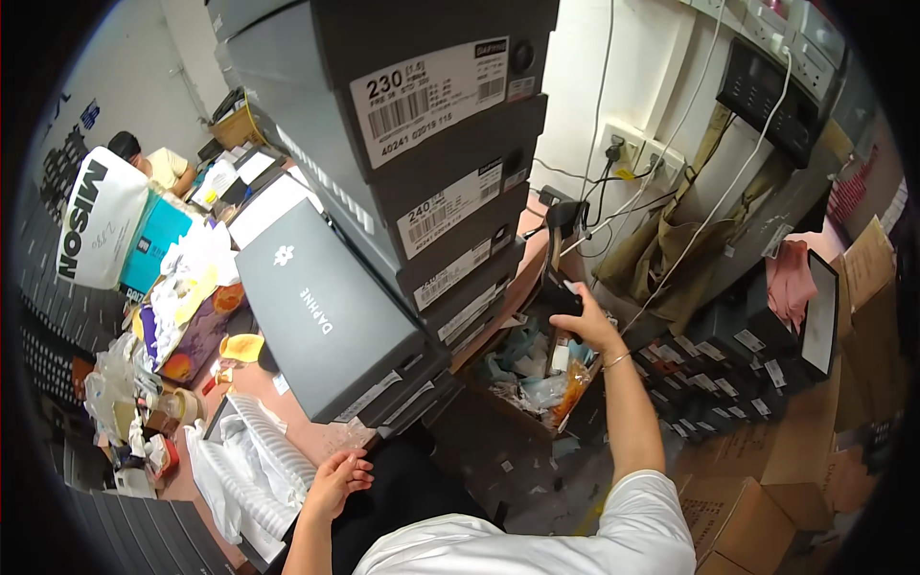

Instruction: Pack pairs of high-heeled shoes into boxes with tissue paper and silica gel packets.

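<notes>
My right hand (591,324) reaches out to the right, thumb apart, closed round a dark object (558,290) with a handle-like shape; its kind is hard to make out. Below it is an open box (508,402) of crumpled plastic and paper scraps. My left hand (337,479) is low in front of my body with its fingers curled. A scrap of clear plastic (345,437) lies at its fingertips by the table edge; whether the fingers pinch it is unclear. Just beyond is a grey lidded shoe box (321,316), lying on other boxes.
A tall stack of grey shoe boxes (431,125) rises ahead. White wrapped rolls (254,460) lie on the pink table at left. More shoe boxes (728,355), a pink cloth (791,283) and cartons (738,522) stand at right. Cables (613,187) hang by wall sockets. Another person (158,168) sits far left.
</notes>
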Tool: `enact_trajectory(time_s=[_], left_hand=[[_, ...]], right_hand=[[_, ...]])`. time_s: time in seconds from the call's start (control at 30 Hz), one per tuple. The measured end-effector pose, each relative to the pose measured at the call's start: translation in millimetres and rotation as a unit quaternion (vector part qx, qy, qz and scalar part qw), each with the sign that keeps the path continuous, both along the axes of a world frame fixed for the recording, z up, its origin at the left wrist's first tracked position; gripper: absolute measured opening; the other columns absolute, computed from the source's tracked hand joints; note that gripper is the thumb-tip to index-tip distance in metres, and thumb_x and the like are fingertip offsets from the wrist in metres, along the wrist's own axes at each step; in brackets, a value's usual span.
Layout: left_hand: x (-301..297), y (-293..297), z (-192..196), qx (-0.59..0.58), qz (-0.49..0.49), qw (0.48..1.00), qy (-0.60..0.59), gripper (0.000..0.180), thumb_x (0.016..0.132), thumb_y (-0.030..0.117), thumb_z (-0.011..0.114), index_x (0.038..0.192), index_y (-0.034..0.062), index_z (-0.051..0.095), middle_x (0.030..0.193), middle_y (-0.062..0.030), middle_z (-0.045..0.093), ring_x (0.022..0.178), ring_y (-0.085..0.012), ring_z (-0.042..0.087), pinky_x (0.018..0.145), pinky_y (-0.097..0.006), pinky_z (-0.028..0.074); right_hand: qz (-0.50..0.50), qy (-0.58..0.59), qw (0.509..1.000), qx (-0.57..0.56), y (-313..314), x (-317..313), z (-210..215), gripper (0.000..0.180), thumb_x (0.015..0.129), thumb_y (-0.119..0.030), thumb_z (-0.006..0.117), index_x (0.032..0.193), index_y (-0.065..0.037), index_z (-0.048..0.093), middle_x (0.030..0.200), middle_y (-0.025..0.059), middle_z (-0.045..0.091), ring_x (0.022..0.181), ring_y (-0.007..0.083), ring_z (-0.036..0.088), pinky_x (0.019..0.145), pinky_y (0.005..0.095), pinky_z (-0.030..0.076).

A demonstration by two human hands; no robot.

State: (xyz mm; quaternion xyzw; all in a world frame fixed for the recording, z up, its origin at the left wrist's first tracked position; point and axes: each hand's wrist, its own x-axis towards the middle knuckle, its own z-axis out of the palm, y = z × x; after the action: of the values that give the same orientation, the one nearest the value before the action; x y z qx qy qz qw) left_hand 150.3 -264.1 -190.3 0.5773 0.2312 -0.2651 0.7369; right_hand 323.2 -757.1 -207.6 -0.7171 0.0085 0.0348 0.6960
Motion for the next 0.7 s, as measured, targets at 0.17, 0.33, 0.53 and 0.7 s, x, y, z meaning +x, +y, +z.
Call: enact_trajectory(time_s=[0.17, 0.33, 0.53, 0.7], left_hand=[[-2, 2, -13, 0.033, -0.011, 0.999, 0.022, 0.025, 0.098, 0.022, 0.050, 0.111, 0.0022, 0.056, 0.090, -0.0060, 0.063, 0.075, -0.0159, 0.063, 0.070, -0.030, 0.054], [0, 5, -19, 0.037, 0.007, 0.999, 0.030, 0.026, 0.098, 0.023, 0.051, 0.112, 0.0013, 0.055, 0.089, -0.0051, 0.061, 0.075, -0.0147, 0.062, 0.070, -0.028, 0.054], [-6, 28, 12, 0.075, 0.031, 0.997, 0.009, 0.026, 0.097, 0.023, 0.052, 0.110, 0.0011, 0.056, 0.089, -0.0053, 0.061, 0.073, -0.0148, 0.061, 0.069, -0.028, 0.054], [-2, 21, 5, 0.090, 0.032, 0.995, 0.025, 0.026, 0.097, 0.023, 0.053, 0.110, 0.0010, 0.057, 0.089, -0.0058, 0.062, 0.074, -0.0149, 0.061, 0.069, -0.027, 0.054]], right_hand=[[-0.274, -0.273, 0.862, -0.329, -11, -20, 202, 0.086, 0.065, -0.033, 0.085, 0.130, 0.002, 0.041, 0.118, 0.0128, 0.054, 0.111, 0.0236, 0.050, 0.098, 0.0368, 0.039], [-0.471, -0.471, 0.689, -0.284, -27, -23, 218, 0.078, 0.064, -0.027, 0.084, 0.123, 0.000, 0.041, 0.117, 0.0208, 0.055, 0.109, 0.0314, 0.054, 0.092, 0.0401, 0.043], [-0.159, -0.031, 0.929, -0.334, 16, 47, -122, 0.070, 0.063, -0.020, 0.083, 0.117, -0.003, 0.042, 0.114, 0.0284, 0.058, 0.106, 0.0401, 0.058, 0.087, 0.0447, 0.047], [-0.259, -0.354, 0.774, -0.458, -26, 65, 79, 0.065, 0.072, -0.019, 0.075, 0.125, -0.002, 0.041, 0.112, 0.0168, 0.054, 0.099, 0.0280, 0.054, 0.091, 0.0359, 0.042]])
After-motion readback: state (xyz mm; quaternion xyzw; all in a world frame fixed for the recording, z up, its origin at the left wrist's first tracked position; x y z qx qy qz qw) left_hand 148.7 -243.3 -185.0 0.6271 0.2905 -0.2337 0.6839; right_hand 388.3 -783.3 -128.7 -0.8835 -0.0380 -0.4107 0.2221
